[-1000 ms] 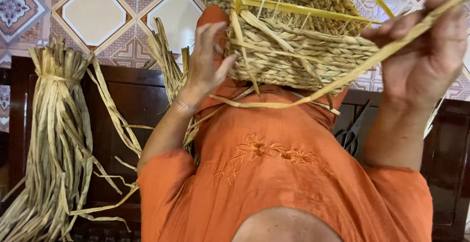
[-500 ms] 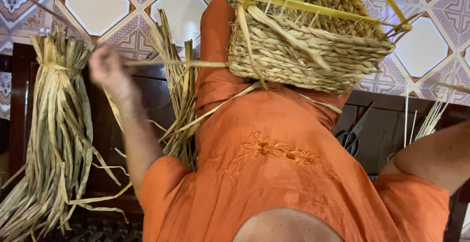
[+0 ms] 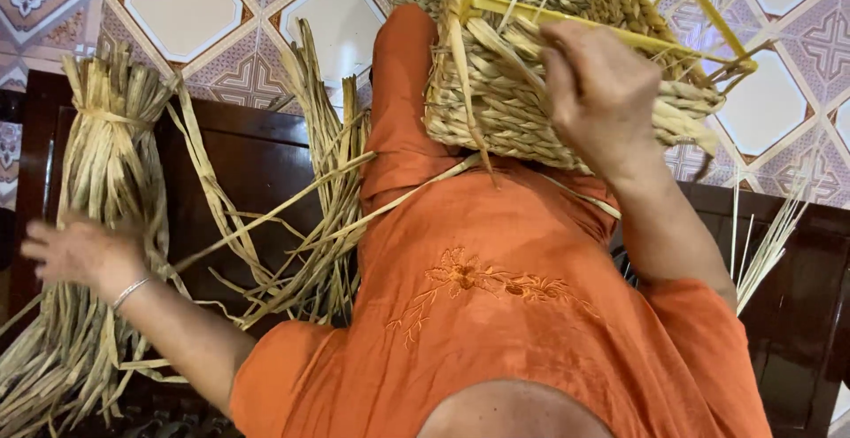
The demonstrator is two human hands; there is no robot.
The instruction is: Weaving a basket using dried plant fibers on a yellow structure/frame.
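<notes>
Woven basket [image 3: 531, 93] of pale dried straw is resting on our raised knee, high in the head view, with a yellow frame [image 3: 611, 35] running along its upper edge and loose strand ends sticking out of the weave. We are laying our right hand [image 3: 598, 93] against the basket's front wall, fingers curled together over the plaited rows just below the yellow frame; whether a strand is pinched under them we cannot tell. One long flat strand [image 3: 354, 217] is trailing from the basket's lower edge, down across our orange garment [image 3: 496, 314] and away toward the left. Well apart from the basket, we are holding our left hand [image 3: 75, 252], with a thin bangle [image 3: 131, 292] at the wrist, against a tied bundle of dried straw [image 3: 97, 225]; the hand is slightly blurred, its fingers loosely spread and touching the bundle's strands rather than clamped on them. Between that bundle and our leg, a second, looser sheaf of straw [image 3: 323, 181] is standing, its ends fanning out. Both bundles are leaning over a dark wooden surface [image 3: 252, 159], and a patterned tiled floor [image 3: 186, 4] is showing beyond it.
</notes>
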